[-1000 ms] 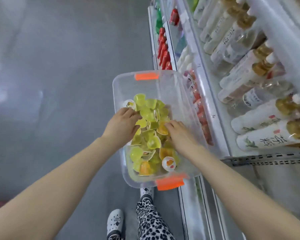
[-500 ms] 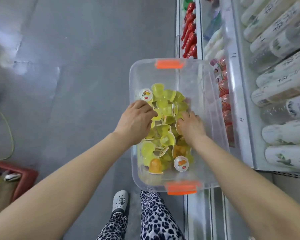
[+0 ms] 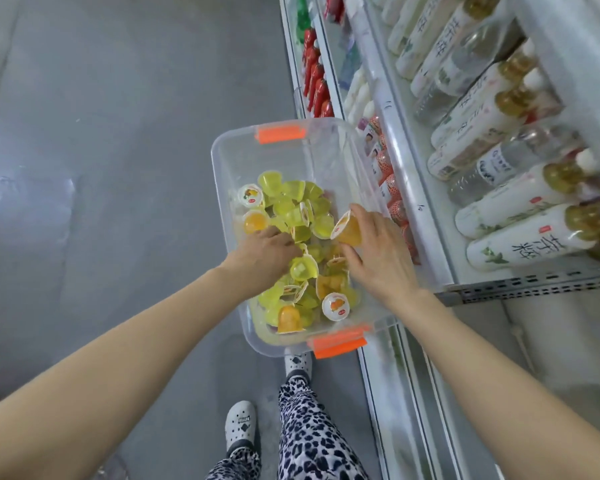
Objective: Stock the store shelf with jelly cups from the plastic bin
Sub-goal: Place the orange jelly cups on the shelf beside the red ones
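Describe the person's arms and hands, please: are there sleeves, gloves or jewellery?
The left arm and right arm are bare to the picture's edge; no sleeves show. The left hand and right hand wear no gloves. No ring, watch or bracelet is visible.

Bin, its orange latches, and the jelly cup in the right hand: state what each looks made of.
Bin: clear, glossy rigid plastic; the floor shows through its walls. Orange latches: opaque moulded plastic, probably, with a duller sheen. Jelly cup, held by the right hand: thin transparent plastic, orange jelly visible inside, with a printed white lid, likely film or foil.
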A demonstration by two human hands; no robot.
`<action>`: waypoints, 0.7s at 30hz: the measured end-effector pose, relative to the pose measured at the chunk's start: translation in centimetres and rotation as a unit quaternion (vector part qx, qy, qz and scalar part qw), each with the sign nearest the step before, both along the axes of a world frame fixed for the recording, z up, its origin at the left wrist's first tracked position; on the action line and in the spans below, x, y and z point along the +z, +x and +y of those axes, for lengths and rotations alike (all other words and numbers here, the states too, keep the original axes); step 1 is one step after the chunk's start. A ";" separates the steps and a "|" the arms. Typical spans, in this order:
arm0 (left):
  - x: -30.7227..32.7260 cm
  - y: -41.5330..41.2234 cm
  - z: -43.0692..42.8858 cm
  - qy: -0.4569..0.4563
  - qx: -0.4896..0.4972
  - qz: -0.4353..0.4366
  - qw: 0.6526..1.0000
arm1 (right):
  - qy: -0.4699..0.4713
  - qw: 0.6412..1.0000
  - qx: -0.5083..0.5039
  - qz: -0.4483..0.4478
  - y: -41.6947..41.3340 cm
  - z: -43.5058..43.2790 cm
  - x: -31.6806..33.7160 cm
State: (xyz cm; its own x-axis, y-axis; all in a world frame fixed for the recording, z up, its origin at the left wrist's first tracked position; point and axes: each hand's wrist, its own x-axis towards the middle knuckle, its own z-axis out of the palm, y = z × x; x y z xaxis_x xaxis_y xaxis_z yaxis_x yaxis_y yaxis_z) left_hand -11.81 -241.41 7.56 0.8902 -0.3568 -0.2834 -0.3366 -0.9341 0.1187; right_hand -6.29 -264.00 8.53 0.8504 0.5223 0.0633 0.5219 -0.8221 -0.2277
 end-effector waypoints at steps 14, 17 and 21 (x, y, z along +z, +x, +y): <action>-4.3 -1.8 -5.6 0.165 -0.165 0.244 0.941 | 0.046 0.998 -0.041 0.008 -2.4 -1.2 -1.7; -4.3 -1.5 -5.6 0.163 -0.163 0.216 0.949 | 0.093 0.994 -0.057 0.024 -2.4 -1.3 -1.3; -2.8 -1.2 -5.3 0.082 -0.053 0.159 0.982 | 0.164 0.982 -0.091 0.022 -3.1 -1.3 0.1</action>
